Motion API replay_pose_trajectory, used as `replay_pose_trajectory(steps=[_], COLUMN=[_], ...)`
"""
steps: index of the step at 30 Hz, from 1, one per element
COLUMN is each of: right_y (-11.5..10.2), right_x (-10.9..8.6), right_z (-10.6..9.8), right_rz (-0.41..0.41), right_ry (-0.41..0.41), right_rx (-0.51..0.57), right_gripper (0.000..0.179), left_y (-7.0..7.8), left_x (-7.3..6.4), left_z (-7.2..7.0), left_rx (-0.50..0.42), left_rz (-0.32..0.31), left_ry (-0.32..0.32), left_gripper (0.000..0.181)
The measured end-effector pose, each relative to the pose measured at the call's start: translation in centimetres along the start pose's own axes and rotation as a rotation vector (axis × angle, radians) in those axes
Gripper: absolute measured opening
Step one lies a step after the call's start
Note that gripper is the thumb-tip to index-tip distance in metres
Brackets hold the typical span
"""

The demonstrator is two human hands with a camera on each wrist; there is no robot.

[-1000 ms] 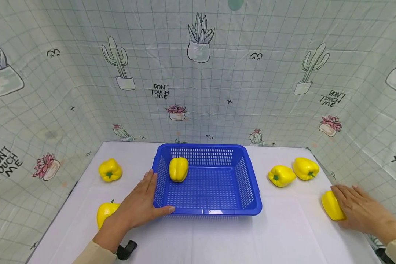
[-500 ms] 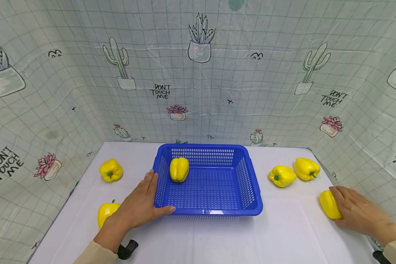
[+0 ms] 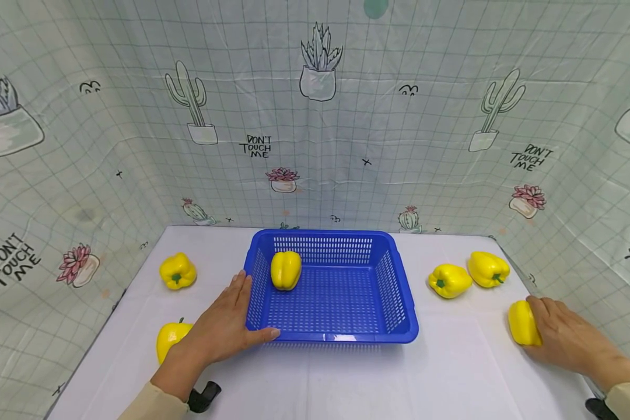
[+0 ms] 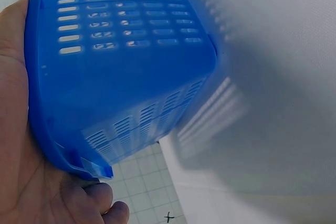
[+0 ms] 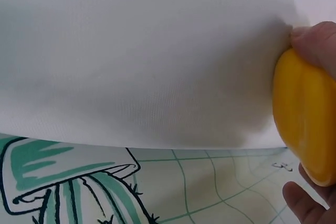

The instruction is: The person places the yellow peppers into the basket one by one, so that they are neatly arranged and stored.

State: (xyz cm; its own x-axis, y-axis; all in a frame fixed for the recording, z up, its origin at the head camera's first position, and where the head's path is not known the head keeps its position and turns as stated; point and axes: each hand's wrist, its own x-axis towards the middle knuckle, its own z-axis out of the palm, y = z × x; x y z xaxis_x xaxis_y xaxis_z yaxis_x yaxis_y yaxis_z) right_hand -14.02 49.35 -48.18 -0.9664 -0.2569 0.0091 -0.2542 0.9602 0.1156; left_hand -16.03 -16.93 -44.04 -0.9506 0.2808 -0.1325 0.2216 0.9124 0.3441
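Yellow pepper (image 3: pixel 523 324) sits well right of the blue basket (image 3: pixel 370 338), about level with its near rim. We've got it between thumb and fingers of the right hand (image 3: pixel 569 335), far nearer than the left. Key relation: pepper on the basket side of the palm, basket to its left. Visible part runs roughly parallel to the basket's right wall; palm hides the rest, so we can't confirm the long axis. Left hand (image 3: pixel 223 326): fingers straight, thumb spread, resting at the basket's near-left corner.

Room lies between right hand (image 3: pixel 564 338) and basket (image 3: pixel 331 297); the basket's wall (image 3: pixel 391 286) blocks low passage.
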Motion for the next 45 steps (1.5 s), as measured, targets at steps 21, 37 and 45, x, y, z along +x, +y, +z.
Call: replay_pose_trajectory(steps=[21, 37, 45], right_y=[-1.0, -3.4, -4.6], right_x=[1.6, 4.4, 6.0], right_z=[-0.6, -3.2, -4.7], right_rz=[-0.164, -0.262, -0.29], right_ry=[0.329, 0.377, 0.371], right_rx=[-0.042, -0.078, -0.079], right_gripper=[0.095, 0.1, 0.095], left_y=[-0.1, 0.0, 0.0], left_x=[-0.1, -0.1, -0.1], left_z=[0.0, 0.0, 0.1], left_rx=[0.001, 0.004, -0.001], left_rz=[-0.003, 0.004, 0.001], left_ry=[0.006, 0.002, -0.004], left_gripper=[0.131, 0.129, 0.129])
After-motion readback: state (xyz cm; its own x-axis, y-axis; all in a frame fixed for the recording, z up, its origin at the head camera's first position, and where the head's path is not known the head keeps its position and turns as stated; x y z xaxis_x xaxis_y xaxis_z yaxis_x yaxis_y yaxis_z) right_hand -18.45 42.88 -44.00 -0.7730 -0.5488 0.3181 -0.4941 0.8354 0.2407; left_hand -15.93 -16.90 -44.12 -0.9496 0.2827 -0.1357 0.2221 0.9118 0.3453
